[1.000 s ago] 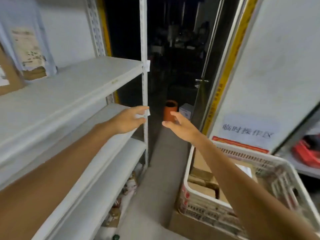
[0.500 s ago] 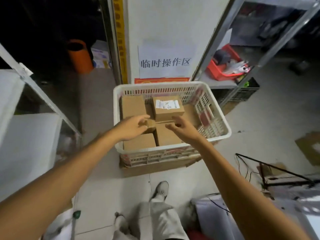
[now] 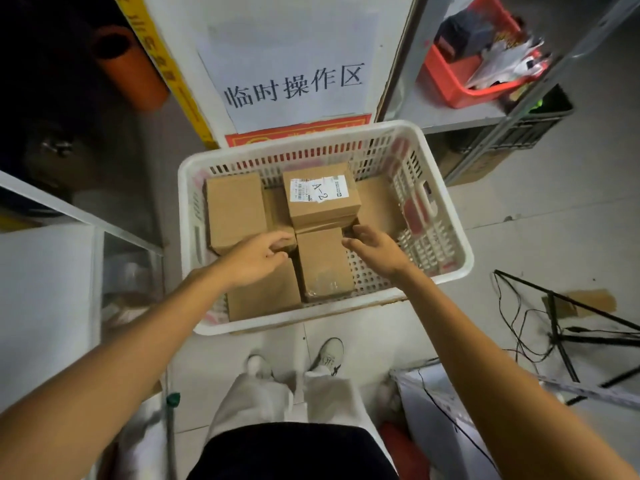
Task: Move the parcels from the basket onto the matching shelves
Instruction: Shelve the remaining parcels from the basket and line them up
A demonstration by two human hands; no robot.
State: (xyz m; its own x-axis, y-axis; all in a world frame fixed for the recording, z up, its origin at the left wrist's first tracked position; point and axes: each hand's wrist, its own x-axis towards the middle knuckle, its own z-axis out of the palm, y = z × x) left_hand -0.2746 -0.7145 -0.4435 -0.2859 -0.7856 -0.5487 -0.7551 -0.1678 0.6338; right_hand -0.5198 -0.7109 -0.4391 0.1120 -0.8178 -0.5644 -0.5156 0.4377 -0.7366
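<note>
Both your hands, left [image 3: 254,259] and right [image 3: 375,249], are open at frame centre, holding nothing. Grip the A-2 box [image 3: 320,195] by its sides and lift it straight out of the basket [image 3: 325,315].

A pale tiled floor [image 3: 571,230] fills the room, with a white wall panel [image 3: 287,46] carrying a printed paper sign [image 3: 294,84] at 12 o'clock. At 1 o'clock a metal rack [image 3: 460,116] holds a red bin [image 3: 460,81]; at 10 o'clock an orange tube [image 3: 131,74] stands in shadow. Black cables [image 3: 512,323] trail at 3 o'clock.

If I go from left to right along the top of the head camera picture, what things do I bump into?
Orange tube → yellow striped tape → white paper sign → red bin.
</note>
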